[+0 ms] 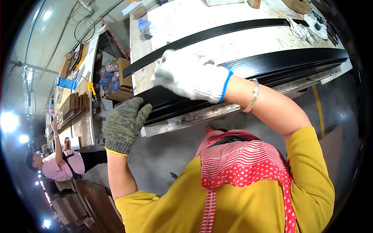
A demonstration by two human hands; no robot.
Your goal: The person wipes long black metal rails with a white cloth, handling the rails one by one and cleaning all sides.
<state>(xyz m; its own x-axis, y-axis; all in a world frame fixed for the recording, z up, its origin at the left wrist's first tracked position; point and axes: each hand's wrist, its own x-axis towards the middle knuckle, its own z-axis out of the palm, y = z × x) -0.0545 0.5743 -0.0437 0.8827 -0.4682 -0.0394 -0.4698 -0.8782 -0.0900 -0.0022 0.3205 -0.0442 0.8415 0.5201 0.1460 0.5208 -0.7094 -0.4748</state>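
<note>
A stack of long black boards [248, 72] lies along the near edge of the white worktable. My left hand [125, 124], in a grey-green knit glove, is at the stack's left end, its fingers and thumb closed about the corner of the top board. My right hand [190, 75], in a white glove with a blue cuff, is over the top board near that end. Its fingers are curled in, and whatever they hold is hidden by the white glove. Farther back, a single narrow black strip [217, 35] lies across the table.
White crumpled cloths [301, 31] lie at the table's far right. A clear bottle with a blue top [145, 29] stands at the back left. A carton of plastic bottles [116, 83] sits left of the table. Farther left, a person in pink [64, 165] works at another bench.
</note>
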